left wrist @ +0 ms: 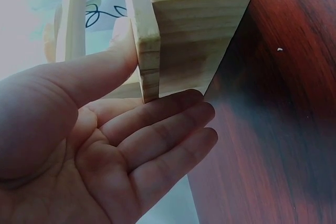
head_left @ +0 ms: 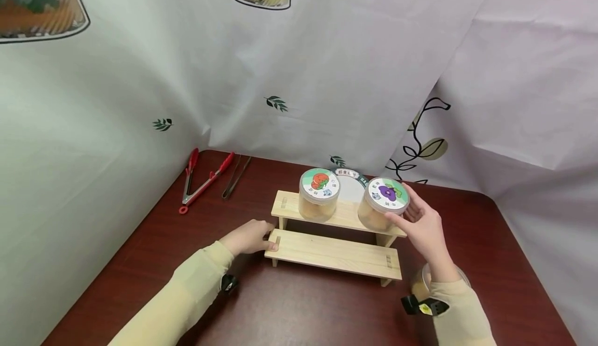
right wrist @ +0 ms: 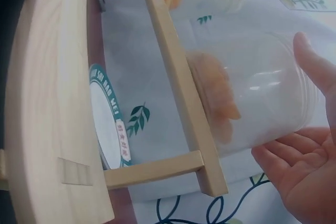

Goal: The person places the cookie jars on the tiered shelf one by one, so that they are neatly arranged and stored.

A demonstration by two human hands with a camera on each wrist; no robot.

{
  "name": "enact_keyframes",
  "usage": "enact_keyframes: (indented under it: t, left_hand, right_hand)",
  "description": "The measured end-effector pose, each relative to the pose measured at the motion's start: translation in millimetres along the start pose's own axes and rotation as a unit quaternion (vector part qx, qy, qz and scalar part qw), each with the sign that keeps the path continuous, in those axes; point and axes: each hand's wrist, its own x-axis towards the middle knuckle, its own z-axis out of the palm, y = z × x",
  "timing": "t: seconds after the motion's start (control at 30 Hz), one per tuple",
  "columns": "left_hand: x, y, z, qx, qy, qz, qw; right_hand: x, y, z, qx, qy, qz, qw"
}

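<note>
A two-step wooden stand (head_left: 334,255) is on the dark red table. My left hand (head_left: 249,236) holds the left end of its lower step; in the left wrist view, the thumb lies on one face of the board (left wrist: 148,40) and the fingers on the other side. On the upper step's right side is a clear plastic jar (head_left: 374,218) with an eggplant picture on its lid. My right hand (head_left: 426,231) grips this jar near the lid, and orange-yellow pieces (right wrist: 216,90) show inside it. Another jar (head_left: 317,208), with a tomato-like picture, stands on the upper step's left side.
Behind the stand is a round white item with a green lettered rim (head_left: 344,171). Red-handled tongs (head_left: 205,185) and metal tweezers (head_left: 236,177) lie at the back left. A third jar (head_left: 419,287) is partly hidden beneath my right wrist. White printed cloth (head_left: 355,86) hangs behind.
</note>
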Motion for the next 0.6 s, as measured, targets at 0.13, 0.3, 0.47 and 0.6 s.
enact_keyframes:
  t: [0.13, 0.3, 0.47, 0.6]
  left_hand:
    - [-0.2, 1.3, -0.1, -0.002, 0.000, -0.005, 1.0000]
    - [-0.5, 1.3, 0.4, 0.005, 0.002, 0.001, 1.0000]
    - [-0.7, 0.4, 0.2, 0.008, 0.006, 0.004, 0.9999]
    - [-0.5, 0.2, -0.5, 0.008, 0.004, 0.002, 1.0000]
  right_hand:
    - [-0.8, 0.9, 1.5, 0.001, 0.000, -0.004, 1.0000]
    - [-2.3, 3.1, 1.5, 0.003, 0.000, 0.000, 1.0000]
    - [-4.4, 5.5, 0.3, 0.004, -0.005, 0.002, 1.0000]
    - [-7.5, 8.9, -5.2, 0.005, -0.003, -0.001, 1.0000]
